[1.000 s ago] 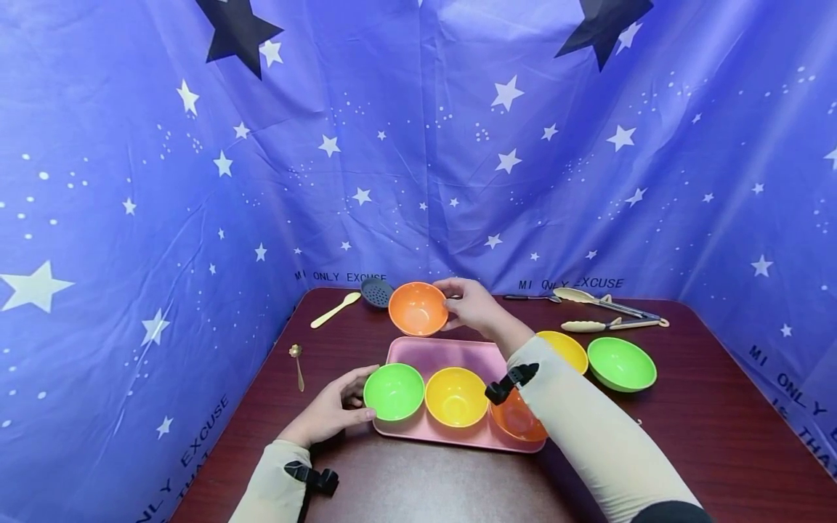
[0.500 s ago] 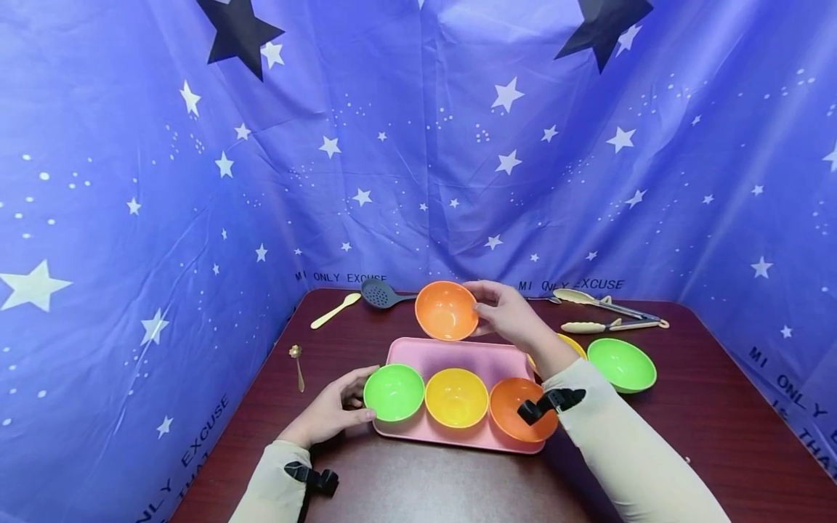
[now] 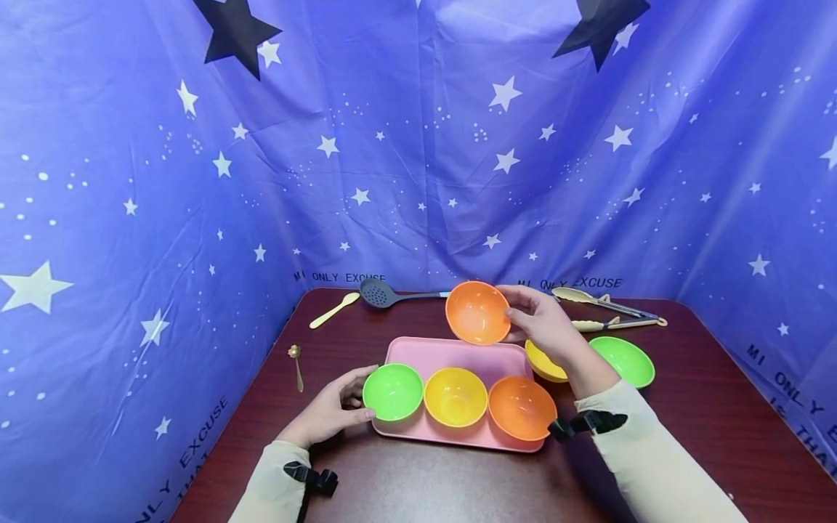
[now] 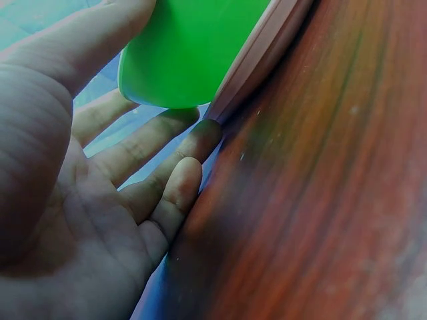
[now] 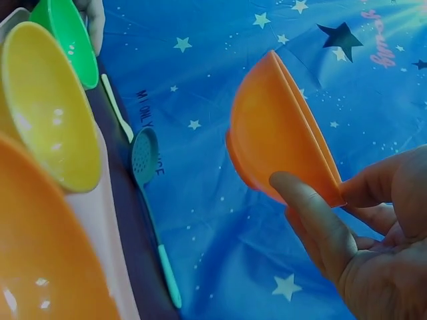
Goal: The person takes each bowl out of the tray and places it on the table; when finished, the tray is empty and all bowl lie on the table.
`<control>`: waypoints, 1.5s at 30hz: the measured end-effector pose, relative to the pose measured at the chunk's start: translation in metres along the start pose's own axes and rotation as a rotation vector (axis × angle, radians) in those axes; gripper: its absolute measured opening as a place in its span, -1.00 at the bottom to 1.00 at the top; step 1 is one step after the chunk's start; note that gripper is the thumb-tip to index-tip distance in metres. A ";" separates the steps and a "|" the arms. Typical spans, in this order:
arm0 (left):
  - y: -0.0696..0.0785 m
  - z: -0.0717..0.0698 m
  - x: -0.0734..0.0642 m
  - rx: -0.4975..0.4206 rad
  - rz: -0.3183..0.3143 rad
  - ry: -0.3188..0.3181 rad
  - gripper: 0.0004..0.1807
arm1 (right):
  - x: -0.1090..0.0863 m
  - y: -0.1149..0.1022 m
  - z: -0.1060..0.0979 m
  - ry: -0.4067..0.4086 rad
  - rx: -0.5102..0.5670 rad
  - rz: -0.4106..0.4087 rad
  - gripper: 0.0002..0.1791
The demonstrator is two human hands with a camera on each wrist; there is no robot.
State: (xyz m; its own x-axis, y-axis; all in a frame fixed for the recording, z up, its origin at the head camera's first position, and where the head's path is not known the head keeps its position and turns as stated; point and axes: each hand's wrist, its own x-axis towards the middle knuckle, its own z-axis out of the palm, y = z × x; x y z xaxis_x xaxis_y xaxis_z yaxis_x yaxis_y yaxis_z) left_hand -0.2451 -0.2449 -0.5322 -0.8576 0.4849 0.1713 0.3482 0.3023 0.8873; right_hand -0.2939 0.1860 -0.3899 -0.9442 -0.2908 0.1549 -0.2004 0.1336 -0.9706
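Observation:
My right hand [image 3: 539,319] pinches the right rim of an orange bowl [image 3: 477,313], raised above the tray's back edge. In the right wrist view the thumb is at the rim and other fingers lie under the bowl's side [image 5: 277,133]. My left hand [image 3: 336,407] holds the left side of a green bowl [image 3: 393,392]; in the left wrist view the fingers [image 4: 143,147] curve around its outside. That bowl stands on a pink tray [image 3: 425,352], in a row with a yellow bowl [image 3: 455,396] and another orange bowl [image 3: 522,408].
Right of the tray stand a second yellow bowl [image 3: 544,362], partly hidden by my right hand, and a second green bowl [image 3: 624,361]. Tongs [image 3: 615,309] lie behind them. At the back left are a dark slotted ladle [image 3: 382,294], a pale spoon [image 3: 335,310] and a small gold spoon [image 3: 297,367].
My right hand has moved to the right with the raised orange bowl, uncovering the ladle's handle and the orange bowl on the tray. The left hand and its green bowl stay put.

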 end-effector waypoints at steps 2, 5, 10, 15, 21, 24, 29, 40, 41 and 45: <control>0.000 0.000 0.000 0.000 -0.002 -0.001 -0.12 | -0.005 0.005 -0.004 0.013 0.011 -0.001 -0.49; 0.000 0.000 0.000 -0.001 -0.001 -0.003 -0.13 | -0.014 0.012 -0.012 0.043 0.033 0.003 -0.49; 0.000 0.000 0.000 0.000 0.004 -0.002 -0.13 | -0.030 0.018 -0.026 0.108 0.031 -0.007 -0.48; -0.001 0.000 0.000 -0.001 0.006 0.001 -0.14 | -0.046 0.023 -0.041 0.154 0.021 0.000 -0.45; -0.001 0.000 0.000 -0.005 0.002 -0.001 -0.14 | -0.063 0.035 -0.060 0.193 0.042 -0.014 -0.45; 0.000 0.000 0.000 -0.006 0.003 -0.001 -0.13 | -0.072 0.040 -0.069 0.216 0.054 -0.019 -0.46; 0.000 0.000 0.000 -0.009 -0.011 0.002 -0.13 | -0.089 0.045 -0.083 0.259 0.047 -0.002 -0.44; -0.002 0.001 0.000 -0.021 -0.016 0.003 -0.15 | -0.113 0.061 -0.114 0.321 0.210 -0.117 -0.45; -0.002 0.001 0.000 -0.020 -0.018 0.003 -0.15 | -0.115 0.062 -0.117 0.327 0.221 -0.125 -0.45; -0.001 0.000 0.000 -0.017 -0.024 0.004 -0.13 | -0.124 0.066 -0.129 0.360 0.266 -0.141 -0.47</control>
State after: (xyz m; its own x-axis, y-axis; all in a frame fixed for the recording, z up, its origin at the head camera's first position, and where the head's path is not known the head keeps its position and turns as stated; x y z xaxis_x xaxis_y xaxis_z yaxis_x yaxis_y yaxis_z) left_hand -0.2451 -0.2452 -0.5331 -0.8673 0.4744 0.1511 0.3205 0.2997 0.8986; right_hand -0.2240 0.3527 -0.4496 -0.9525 0.0645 0.2975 -0.3039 -0.1448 -0.9416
